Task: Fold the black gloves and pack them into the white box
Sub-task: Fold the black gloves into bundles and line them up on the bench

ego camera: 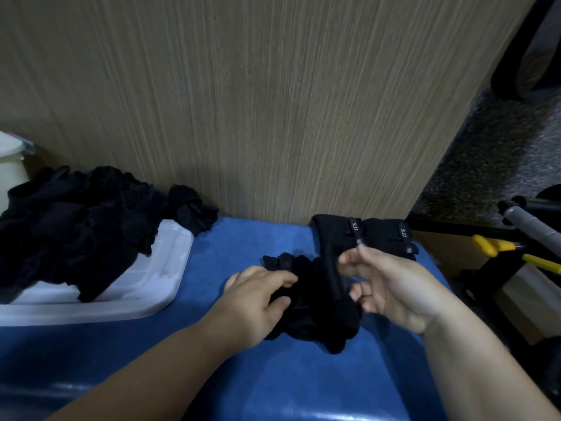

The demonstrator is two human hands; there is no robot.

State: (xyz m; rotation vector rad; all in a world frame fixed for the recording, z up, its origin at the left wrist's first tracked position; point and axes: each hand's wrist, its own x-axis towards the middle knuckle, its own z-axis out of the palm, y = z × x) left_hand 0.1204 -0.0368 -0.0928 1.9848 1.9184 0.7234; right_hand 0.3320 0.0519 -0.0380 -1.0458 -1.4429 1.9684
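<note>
held black glove (pixel 318 314) shapeless; white box (pixel 170 268) half-buried.

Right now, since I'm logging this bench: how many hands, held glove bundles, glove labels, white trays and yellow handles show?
Hands: 2 (left hand, right hand)
Held glove bundle: 1
Glove labels: 2
White tray: 1
Yellow handles: 2
Total: 8
</note>
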